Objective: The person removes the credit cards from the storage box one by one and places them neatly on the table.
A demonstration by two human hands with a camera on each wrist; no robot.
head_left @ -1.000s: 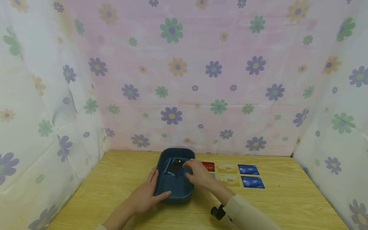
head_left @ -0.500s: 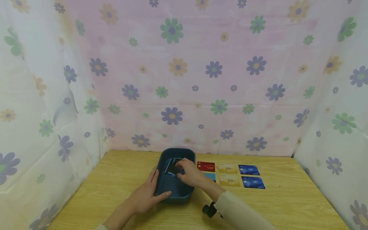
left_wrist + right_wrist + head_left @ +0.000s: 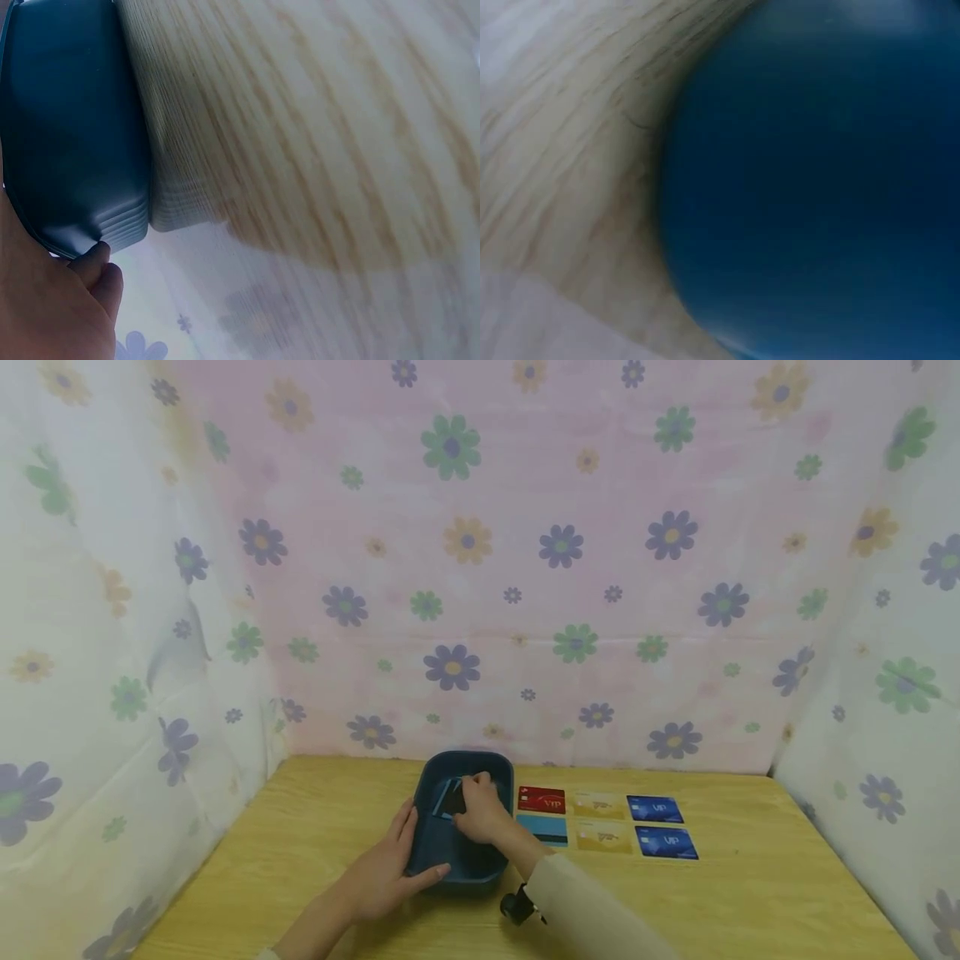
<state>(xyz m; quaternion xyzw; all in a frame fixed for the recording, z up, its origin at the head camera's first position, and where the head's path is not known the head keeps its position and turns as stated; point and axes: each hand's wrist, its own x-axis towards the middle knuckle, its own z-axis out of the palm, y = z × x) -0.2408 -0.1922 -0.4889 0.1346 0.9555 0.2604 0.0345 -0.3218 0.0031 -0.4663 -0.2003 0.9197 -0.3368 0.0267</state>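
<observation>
My left hand [image 3: 381, 870] holds a dark blue rectangular tub [image 3: 450, 860], its fingers along the left wall and its thumb over the near rim. In the left wrist view its fingertips touch the outside of the tub [image 3: 75, 112]. Down inside the tub is my right hand [image 3: 482, 814], its bent fingers and thumb over several loose cards. A dark card [image 3: 453, 799] shows beside the fingertips, with light blue card edges [image 3: 441, 802] to its left. Whether a card is pinched is hidden. In the right wrist view the tub's wall [image 3: 810, 180] fills most of the picture.
Right of the tub lie two rows of cards: a red card [image 3: 542, 800], a light blue striped card [image 3: 543, 830], two gold cards [image 3: 600, 804] and two blue cards [image 3: 656, 810]. The wooden table [image 3: 765, 860] meets flowered cloth walls [image 3: 495, 610].
My right hand has moved left over the cards in the tub, and its forearm swung left, uncovering the red and striped cards. My left hand stays on the tub.
</observation>
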